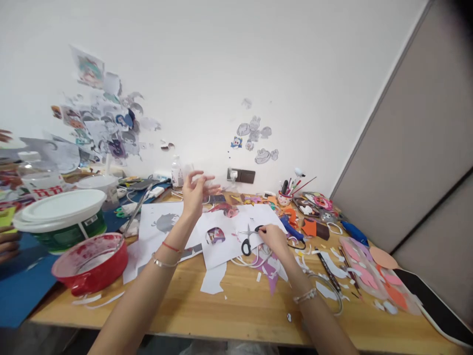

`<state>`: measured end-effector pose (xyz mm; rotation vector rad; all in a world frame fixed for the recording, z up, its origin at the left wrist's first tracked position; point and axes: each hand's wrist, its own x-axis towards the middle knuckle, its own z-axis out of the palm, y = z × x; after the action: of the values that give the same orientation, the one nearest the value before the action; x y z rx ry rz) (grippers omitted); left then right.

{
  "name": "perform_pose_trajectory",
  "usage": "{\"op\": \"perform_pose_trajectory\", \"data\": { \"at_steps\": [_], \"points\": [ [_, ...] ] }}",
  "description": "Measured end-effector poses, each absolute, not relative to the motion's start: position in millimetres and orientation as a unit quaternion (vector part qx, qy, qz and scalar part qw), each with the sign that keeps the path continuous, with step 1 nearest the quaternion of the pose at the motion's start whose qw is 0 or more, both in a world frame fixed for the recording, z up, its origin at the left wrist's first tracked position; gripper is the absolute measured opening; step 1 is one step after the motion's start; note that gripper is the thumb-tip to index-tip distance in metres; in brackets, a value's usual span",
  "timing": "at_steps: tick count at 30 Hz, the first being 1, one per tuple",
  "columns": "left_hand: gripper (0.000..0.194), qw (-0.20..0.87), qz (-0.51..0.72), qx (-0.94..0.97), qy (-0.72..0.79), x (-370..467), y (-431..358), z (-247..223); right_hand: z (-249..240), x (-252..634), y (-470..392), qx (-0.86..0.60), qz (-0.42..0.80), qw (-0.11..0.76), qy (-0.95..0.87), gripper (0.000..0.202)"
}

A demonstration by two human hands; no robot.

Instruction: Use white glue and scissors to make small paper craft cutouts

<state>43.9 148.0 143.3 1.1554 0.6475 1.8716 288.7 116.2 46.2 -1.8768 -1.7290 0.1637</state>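
Observation:
My left hand (195,195) is raised over the back of the table, its fingers apart and nothing in them. Lower and to the right, my right hand (274,238) has its fingers closed at one black handle of a pair of scissors (247,241). The blades are spread, and the other handle loop rests toward me. Under the scissors lies a white sheet of paper (212,256) with a cut-out hole that shows coloured print beneath. A printed sheet with a grey figure (166,222) lies to the left. Purple paper scraps (270,271) are beside the right hand.
On the left stand a red bowl (92,264) and a green tub with a white lid (62,219). A co-worker's hand (8,241) shows at the left edge. A pen cup (284,198), a blue glue gun (291,228) and pink foam pieces (365,268) lie to the right.

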Motion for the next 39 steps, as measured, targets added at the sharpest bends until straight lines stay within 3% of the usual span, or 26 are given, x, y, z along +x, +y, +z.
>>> {"op": "perform_pose_trajectory", "data": {
  "at_steps": [6, 9, 11, 13, 16, 18, 19, 22, 26, 33, 39],
  "points": [
    [0.030, 0.421, 0.719, 0.507, 0.221, 74, 161, 154, 104, 291, 140, -0.635, 0.133, 0.345, -0.678, 0.030],
    [0.029, 0.420, 0.711, 0.524, 0.209, 81, 168, 150, 134, 273, 149, -0.469, 0.246, 0.467, -0.708, 0.040],
    [0.031, 0.396, 0.716, 0.534, 0.211, 80, 175, 148, 148, 259, 151, -0.404, 0.277, 0.488, -0.723, 0.031],
    [0.042, 0.323, 0.739, 0.548, 0.223, 74, 183, 149, 156, 251, 152, -0.403, 0.254, 0.484, -0.734, 0.021],
    [0.072, 0.106, 0.742, 0.601, 0.279, 57, 190, 155, 164, 250, 151, -0.421, 0.190, 0.452, -0.763, 0.023],
    [0.075, -0.016, 0.651, 0.689, 0.319, 46, 187, 161, 167, 254, 149, -0.419, 0.166, 0.412, -0.792, 0.026],
    [0.066, -0.027, 0.578, 0.748, 0.325, 43, 183, 165, 169, 255, 147, -0.411, 0.165, 0.389, -0.808, 0.026],
    [0.047, 0.046, 0.387, 0.872, 0.295, 43, 169, 173, 172, 256, 142, -0.383, 0.197, 0.332, -0.839, 0.025],
    [0.016, 0.055, 0.303, 0.907, 0.286, 51, 156, 178, 172, 252, 136, -0.406, 0.237, 0.327, -0.820, 0.021],
    [0.018, 0.201, 0.249, 0.914, 0.251, 52, 147, 185, 175, 251, 128, -0.386, 0.354, 0.314, -0.792, 0.021],
    [0.022, 0.274, 0.320, 0.891, 0.170, 55, 153, 182, 175, 250, 129, -0.329, 0.531, 0.360, -0.693, 0.024]
  ]
}}
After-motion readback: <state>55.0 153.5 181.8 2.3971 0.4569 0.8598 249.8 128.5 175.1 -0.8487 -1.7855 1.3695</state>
